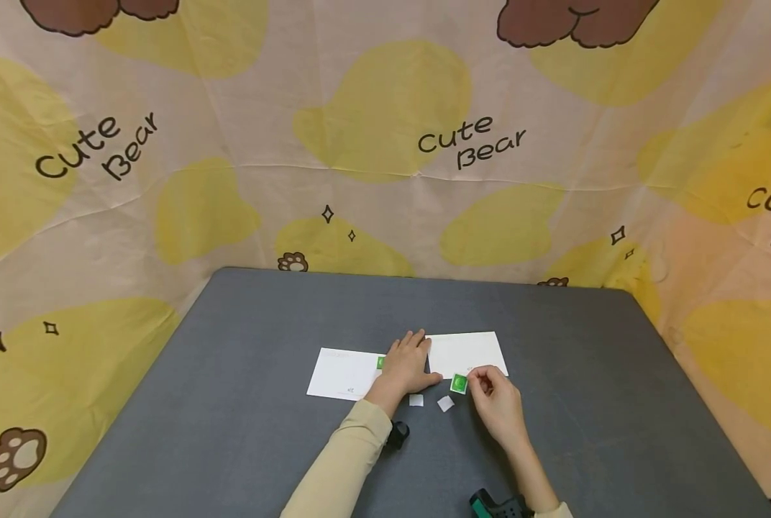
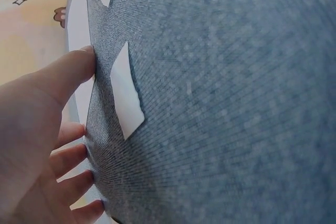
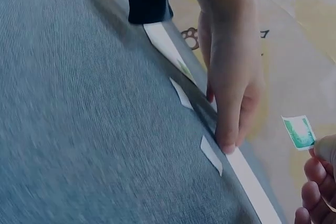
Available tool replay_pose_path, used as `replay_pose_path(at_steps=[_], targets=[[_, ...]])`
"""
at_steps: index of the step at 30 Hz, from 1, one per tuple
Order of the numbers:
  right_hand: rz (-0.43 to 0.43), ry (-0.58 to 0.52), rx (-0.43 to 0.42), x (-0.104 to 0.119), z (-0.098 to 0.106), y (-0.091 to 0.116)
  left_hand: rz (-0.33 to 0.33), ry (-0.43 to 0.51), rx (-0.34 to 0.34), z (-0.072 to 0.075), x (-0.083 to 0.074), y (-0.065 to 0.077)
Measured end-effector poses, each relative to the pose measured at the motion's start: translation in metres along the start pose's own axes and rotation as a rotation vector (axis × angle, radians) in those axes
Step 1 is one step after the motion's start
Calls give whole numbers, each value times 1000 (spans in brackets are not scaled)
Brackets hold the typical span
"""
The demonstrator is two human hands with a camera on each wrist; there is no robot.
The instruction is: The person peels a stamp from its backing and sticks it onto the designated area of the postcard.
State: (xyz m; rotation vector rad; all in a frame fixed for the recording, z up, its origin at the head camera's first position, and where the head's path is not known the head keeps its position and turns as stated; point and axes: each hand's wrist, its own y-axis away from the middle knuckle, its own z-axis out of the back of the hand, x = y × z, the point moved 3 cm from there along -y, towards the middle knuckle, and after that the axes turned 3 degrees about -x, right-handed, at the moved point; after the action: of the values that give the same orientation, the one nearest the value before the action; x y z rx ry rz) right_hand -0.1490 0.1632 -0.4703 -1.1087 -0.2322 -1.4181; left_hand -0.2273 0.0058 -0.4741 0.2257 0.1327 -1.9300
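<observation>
My right hand (image 1: 498, 409) pinches a small green postage stamp (image 1: 459, 383) with a white border by its edge, just over the near edge of a white envelope (image 1: 466, 352). In the right wrist view the stamp (image 3: 300, 133) is held up between thumb and finger, its green face showing. My left hand (image 1: 406, 365) lies with fingers spread at the left end of that envelope, thumb at its near edge. Left of it lies a second white envelope (image 1: 341, 374), partly covered by the hand, with a green stamp (image 1: 380, 362) at its right side.
Two small white paper squares lie on the grey table (image 1: 262, 446) near my hands: one square (image 1: 416, 400) by my left wrist, another square (image 1: 446, 403) below the held stamp. A patterned cloth (image 1: 372, 108) hangs behind the table's far edge.
</observation>
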Motion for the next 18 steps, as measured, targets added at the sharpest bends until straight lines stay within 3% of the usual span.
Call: replay_pose_path(at_steps=[18], targets=[[57, 43, 44, -28, 2, -26, 2, 0, 21, 1, 0, 1]])
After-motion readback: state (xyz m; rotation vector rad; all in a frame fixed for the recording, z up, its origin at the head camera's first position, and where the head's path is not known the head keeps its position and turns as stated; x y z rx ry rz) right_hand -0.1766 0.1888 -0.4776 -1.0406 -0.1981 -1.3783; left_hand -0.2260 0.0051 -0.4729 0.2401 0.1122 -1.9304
